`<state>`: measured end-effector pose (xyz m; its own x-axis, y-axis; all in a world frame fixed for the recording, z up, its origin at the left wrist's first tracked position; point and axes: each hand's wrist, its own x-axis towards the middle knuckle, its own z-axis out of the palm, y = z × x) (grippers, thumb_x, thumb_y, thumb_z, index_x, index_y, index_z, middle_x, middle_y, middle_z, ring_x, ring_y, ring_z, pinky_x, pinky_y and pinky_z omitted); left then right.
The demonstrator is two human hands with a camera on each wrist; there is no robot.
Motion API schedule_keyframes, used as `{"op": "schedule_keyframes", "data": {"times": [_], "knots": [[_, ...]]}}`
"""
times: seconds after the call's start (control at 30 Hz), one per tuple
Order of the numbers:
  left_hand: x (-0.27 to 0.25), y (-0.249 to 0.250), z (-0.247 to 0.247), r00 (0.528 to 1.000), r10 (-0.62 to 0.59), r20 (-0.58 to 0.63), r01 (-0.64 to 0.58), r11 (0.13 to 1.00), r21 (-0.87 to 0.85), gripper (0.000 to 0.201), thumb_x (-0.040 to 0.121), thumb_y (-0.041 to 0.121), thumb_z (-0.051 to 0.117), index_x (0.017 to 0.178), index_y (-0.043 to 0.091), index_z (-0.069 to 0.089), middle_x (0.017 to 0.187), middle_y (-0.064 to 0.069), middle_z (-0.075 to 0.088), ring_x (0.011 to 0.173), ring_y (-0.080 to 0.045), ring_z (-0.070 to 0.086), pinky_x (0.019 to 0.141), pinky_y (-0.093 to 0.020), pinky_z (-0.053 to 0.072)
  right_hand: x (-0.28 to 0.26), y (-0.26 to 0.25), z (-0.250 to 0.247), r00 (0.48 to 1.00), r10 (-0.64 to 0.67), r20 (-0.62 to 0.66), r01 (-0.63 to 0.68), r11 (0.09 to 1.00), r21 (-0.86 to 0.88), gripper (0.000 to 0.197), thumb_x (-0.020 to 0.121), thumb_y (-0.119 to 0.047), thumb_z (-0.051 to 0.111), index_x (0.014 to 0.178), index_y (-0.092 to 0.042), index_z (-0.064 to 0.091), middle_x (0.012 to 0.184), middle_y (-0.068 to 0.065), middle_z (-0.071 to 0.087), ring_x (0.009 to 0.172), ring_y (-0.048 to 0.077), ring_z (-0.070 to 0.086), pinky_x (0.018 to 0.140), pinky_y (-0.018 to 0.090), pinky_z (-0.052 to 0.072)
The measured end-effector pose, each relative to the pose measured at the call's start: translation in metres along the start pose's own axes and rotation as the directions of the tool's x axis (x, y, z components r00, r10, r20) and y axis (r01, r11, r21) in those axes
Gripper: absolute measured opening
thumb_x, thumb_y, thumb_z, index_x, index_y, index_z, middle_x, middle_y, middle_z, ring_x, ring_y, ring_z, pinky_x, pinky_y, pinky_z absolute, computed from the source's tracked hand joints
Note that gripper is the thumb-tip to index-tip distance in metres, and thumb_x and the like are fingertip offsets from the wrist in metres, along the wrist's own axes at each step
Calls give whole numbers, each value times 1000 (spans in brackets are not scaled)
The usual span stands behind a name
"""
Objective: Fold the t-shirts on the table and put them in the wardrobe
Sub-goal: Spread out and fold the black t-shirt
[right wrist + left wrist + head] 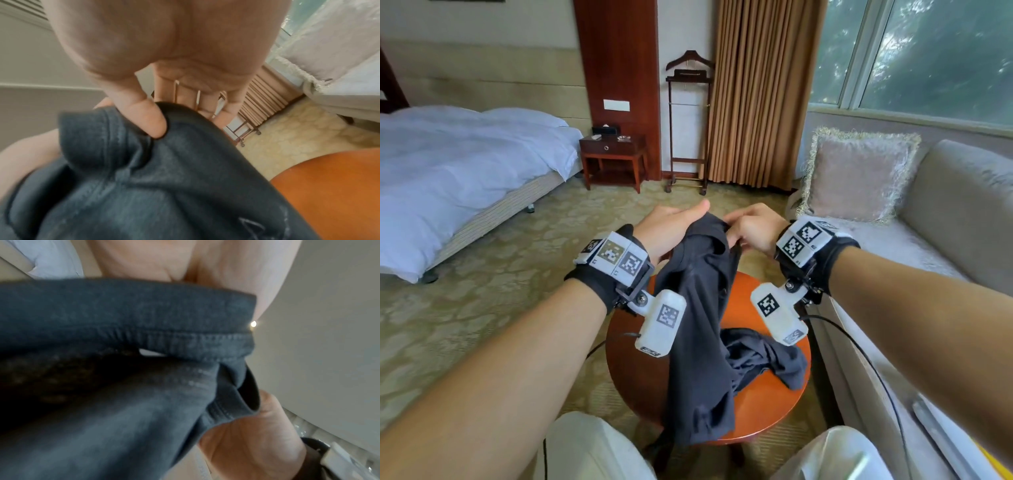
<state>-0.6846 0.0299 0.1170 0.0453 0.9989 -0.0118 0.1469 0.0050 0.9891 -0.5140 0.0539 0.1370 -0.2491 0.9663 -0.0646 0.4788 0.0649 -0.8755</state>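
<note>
I hold a dark grey t-shirt [698,325] up over the round wooden table [767,411]; it hangs down past the table's front edge. My left hand [671,229] grips its top edge, thumb up, with the fingers hidden behind the cloth. My right hand [753,229] pinches the same edge close beside it. In the right wrist view the thumb [152,120] presses into the t-shirt [164,186] above the table [329,186]. In the left wrist view the stitched hem of the t-shirt [123,321] crosses my palm. A second dark t-shirt [760,359] lies crumpled on the table.
A bed [455,171] stands at the left, with a nightstand [613,154] and a wooden valet stand [688,120] by the far wall. A grey sofa [945,222] with a fringed cushion [859,178] runs along the right, close to the table. Patterned carpet lies between.
</note>
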Motion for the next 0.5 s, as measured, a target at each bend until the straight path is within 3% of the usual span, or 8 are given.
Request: {"op": "schedule_keyframes", "data": {"times": [0.07, 0.13, 0.2, 0.27, 0.37, 0.43, 0.5], "knots": [[-2, -7, -4, 995, -53, 81, 61, 993, -100, 53, 77, 59, 71, 109, 17, 74, 107, -5, 74, 103, -24, 70, 101, -43, 50, -3, 2, -4, 986, 45, -163, -32, 996, 81, 14, 61, 7, 61, 61, -6, 63, 68, 11, 56, 68, 26, 48, 59, 34, 38], [-9, -15, -4, 973, -89, 213, 122, 982, -144, 44, 85, 43, 70, 116, 11, 70, 112, -7, 73, 110, -26, 67, 97, -37, 52, -5, 1, -8, 966, 54, -254, -6, 983, 186, 8, 55, 2, 60, 59, -5, 59, 67, 12, 50, 67, 25, 45, 57, 31, 36], [-15, -26, -5, 951, -131, 280, 128, 991, 26, 58, 71, 41, 81, 117, 7, 69, 114, -10, 72, 111, -27, 65, 95, -34, 51, -6, 0, -11, 961, 60, -270, 9, 969, 246, 12, 64, 4, 58, 58, -6, 56, 67, 11, 50, 66, 24, 47, 57, 28, 41], [-17, -35, -5, 952, -161, 261, 62, 934, 352, 63, 58, 42, 88, 112, 13, 71, 110, -5, 73, 105, -22, 66, 93, -31, 50, -4, -1, -16, 960, 92, -266, -2, 948, 318, 17, 76, 1, 55, 64, -10, 56, 69, 5, 53, 63, 19, 52, 61, 30, 48], [-13, -50, -10, 968, -170, 182, 3, 741, 672, 38, 71, 24, 84, 106, 13, 72, 100, 1, 72, 94, -17, 65, 69, -20, 47, -7, -7, -26, 955, 138, -264, -23, 918, 396, 15, 80, -2, 53, 69, -11, 56, 71, 4, 54, 63, 17, 54, 65, 32, 50], [-12, -58, -15, 985, -145, 93, 44, 735, 676, 29, 77, 12, 77, 105, 9, 71, 100, -4, 70, 94, -21, 63, 65, -21, 44, -13, -13, -32, 935, 194, -298, -58, 910, 410, 7, 65, -2, 58, 66, -8, 53, 73, 8, 52, 66, 20, 52, 61, 30, 47], [-13, -61, -22, 993, -113, -39, 116, 814, 569, 20, 80, 2, 70, 100, 7, 68, 95, -8, 67, 93, -24, 61, 65, -22, 43, -17, -12, -40, 906, 262, -332, -122, 914, 386, 30, 33, -6, 56, 62, -6, 51, 85, 12, 54, 78, 25, 55, 65, 31, 47]]}}
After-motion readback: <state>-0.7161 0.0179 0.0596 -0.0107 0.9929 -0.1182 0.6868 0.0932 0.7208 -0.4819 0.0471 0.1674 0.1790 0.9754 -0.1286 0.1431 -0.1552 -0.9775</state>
